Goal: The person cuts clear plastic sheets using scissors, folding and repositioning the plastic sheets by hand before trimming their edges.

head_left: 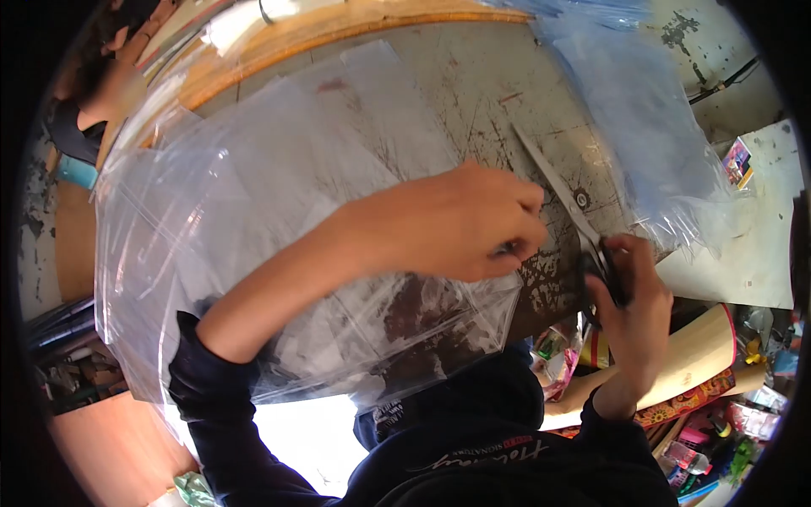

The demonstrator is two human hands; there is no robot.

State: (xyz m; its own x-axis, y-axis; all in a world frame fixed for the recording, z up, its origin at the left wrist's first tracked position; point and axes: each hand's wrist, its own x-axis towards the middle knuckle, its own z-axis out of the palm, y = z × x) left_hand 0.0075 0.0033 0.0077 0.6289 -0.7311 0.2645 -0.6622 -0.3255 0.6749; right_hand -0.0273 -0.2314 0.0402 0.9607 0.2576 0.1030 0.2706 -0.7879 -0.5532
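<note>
Clear plastic sheeting [279,160] spreads over the left and middle of a worn, scratched table [473,84]. My left hand [473,221] is above the sheeting's right part, its fingers curled around something small and dark that I cannot make out. At the right, my right hand [634,308] grips the dark handles of a pair of scissors [562,190]. The blades look closed and point up and away over the table. The tip of the scissors lies beyond my left hand, with a gap between them.
A stack of bluish plastic [634,110] lies at the table's upper right. Beside it is a pale sheet [743,245]. Rolled material [693,355] and assorted packaged items lie at the lower right. Part of another person [93,101] shows at the upper left.
</note>
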